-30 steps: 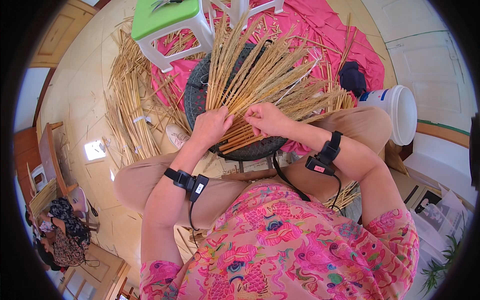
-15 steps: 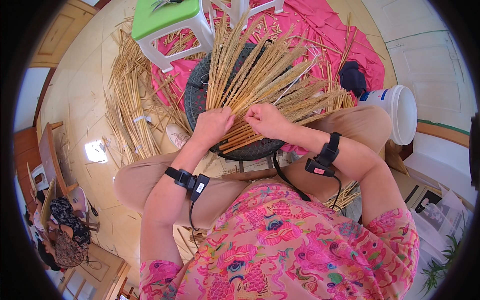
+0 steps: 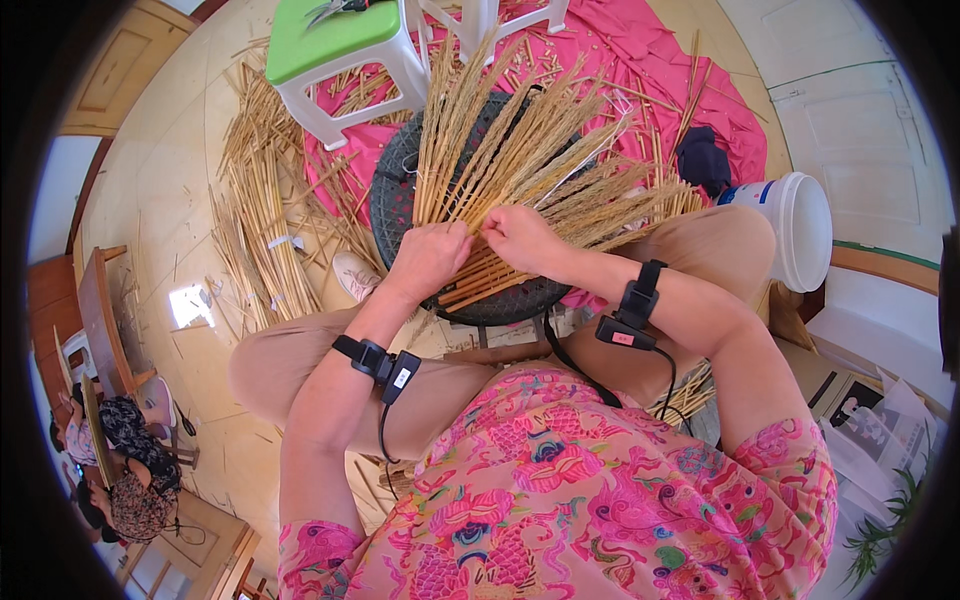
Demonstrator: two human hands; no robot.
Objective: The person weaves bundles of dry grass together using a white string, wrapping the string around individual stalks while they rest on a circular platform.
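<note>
Apparently, stalks (image 3: 522, 184) fanned at upper centre were being arranged: the left hand (image 3: 430, 260) clasped some, the right hand (image 3: 522, 240) bunched beside it, hold unclear; the next move likely called for steadiness

Stalks (image 3: 520, 180) part-hidden behind hands (image 3: 428, 258); green stool (image 3: 335, 42) cut by top edge.
</note>
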